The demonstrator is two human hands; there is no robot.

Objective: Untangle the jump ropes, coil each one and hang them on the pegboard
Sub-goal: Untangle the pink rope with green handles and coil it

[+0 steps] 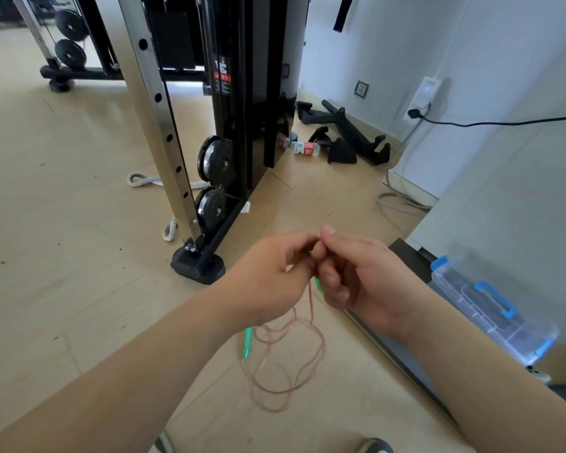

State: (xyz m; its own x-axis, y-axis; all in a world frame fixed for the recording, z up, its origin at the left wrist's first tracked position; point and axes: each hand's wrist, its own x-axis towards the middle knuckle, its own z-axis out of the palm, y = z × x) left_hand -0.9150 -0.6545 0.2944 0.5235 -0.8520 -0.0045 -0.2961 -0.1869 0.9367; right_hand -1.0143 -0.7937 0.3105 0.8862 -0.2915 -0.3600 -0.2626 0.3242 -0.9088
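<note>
The cable machine point(229, 125), a black-and-steel frame, stood on the tan floor point(62, 256) and served as the landmark. In front of its near foot, both hands met at chest height. The left hand point(268, 276) and the right hand point(356, 276) were each narrowed to a pinch on the thin pink jump rope point(294, 361), whose loose loops hung below them toward the floor — still tangled, it seemed, so the untangling step was in hand. A green handle point(247, 343) dangled under the left wrist; a second green piece showed only as a sliver beneath the right fingers. The next move probably called for teasing one strand free at the pinch. No pegboard was visible — nor could a second rope be told apart.
</note>
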